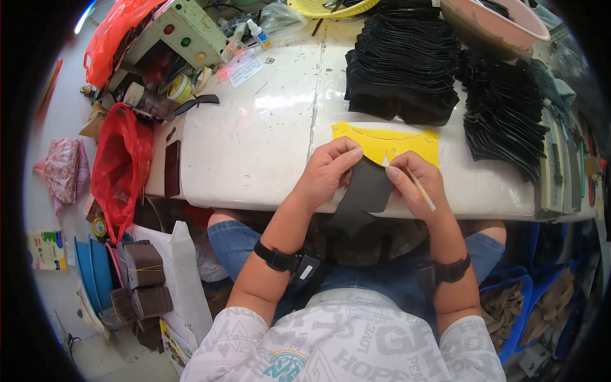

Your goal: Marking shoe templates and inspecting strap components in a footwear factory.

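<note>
My left hand is closed, pinching the top left corner of a dark grey cut piece of sheet material between thumb and fingers. The piece hangs over the table's front edge toward my lap. My right hand is closed around a slim pale pen, its thumb and fingers also at the piece's top right edge. Just beyond both hands, a yellow template with a curved edge, slots and notches lies flat on the white table. Both hands partly cover its near edge.
Tall stacks of black cut pieces and more black pieces stand at the far right, near a pink basket. At left are a control box, a red plastic bag and a dark phone. Blue crates sit below right.
</note>
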Demonstrator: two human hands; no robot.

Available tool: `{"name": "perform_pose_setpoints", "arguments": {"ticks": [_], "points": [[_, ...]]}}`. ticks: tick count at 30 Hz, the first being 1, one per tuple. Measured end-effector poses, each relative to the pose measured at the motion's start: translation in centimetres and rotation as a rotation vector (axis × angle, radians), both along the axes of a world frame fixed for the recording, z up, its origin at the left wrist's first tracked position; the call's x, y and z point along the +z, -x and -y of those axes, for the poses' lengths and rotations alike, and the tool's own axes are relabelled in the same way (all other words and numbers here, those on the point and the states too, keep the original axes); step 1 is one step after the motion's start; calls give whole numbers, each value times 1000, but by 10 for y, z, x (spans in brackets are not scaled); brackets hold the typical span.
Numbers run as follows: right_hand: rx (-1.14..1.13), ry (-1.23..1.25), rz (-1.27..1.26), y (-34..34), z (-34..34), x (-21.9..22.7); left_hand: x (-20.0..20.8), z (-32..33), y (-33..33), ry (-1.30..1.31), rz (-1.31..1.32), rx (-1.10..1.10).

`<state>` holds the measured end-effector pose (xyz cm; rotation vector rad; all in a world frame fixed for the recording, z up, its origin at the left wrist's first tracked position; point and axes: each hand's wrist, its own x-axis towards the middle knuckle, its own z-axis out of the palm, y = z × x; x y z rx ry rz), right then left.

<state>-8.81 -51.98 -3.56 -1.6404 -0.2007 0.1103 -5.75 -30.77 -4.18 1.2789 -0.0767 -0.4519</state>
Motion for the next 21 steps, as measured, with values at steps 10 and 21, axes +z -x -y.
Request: {"name": "perform_pose_setpoints", "arguments": {"ticks": [10,21], "points": [[24,78,114,0,2,-4,8,-3,1,-9,8,-93],[65,114,155,1,0,-4,8,2,5,-169,173,-111]]}}
